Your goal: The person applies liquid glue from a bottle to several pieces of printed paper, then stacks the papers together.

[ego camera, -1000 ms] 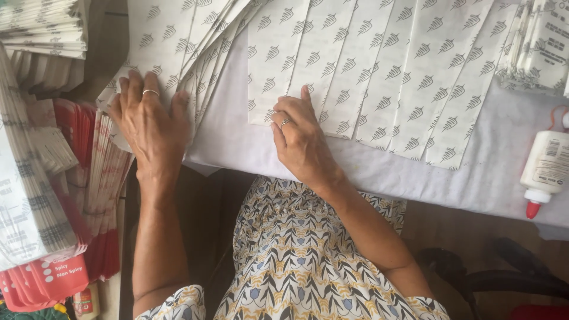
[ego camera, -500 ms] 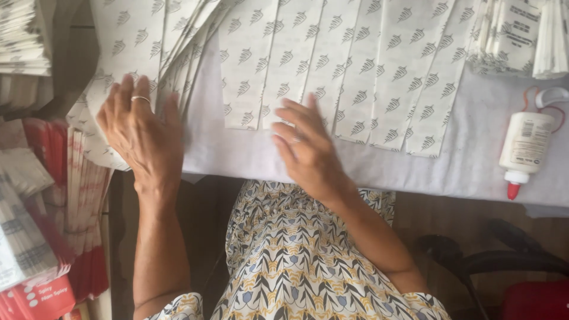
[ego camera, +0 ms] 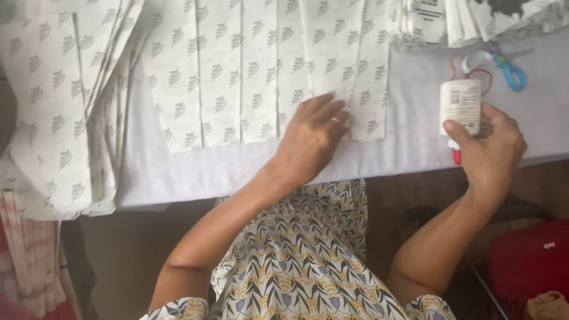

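One glue bottle (ego camera: 460,108) in right hand (ego camera: 491,151)

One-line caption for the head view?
Left hand presses leaf-print paper sheets; right hand grips a white glue bottle.

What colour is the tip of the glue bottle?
Red; the glue bottle is white, with its tip pointing down, seen in the head view.

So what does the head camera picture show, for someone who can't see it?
A person's right hand grips a white glue bottle with a red tip pointing down, while the left hand lies flat on overlapping leaf-print paper sheets on a white table. Blue-handled scissors lie above the bottle.
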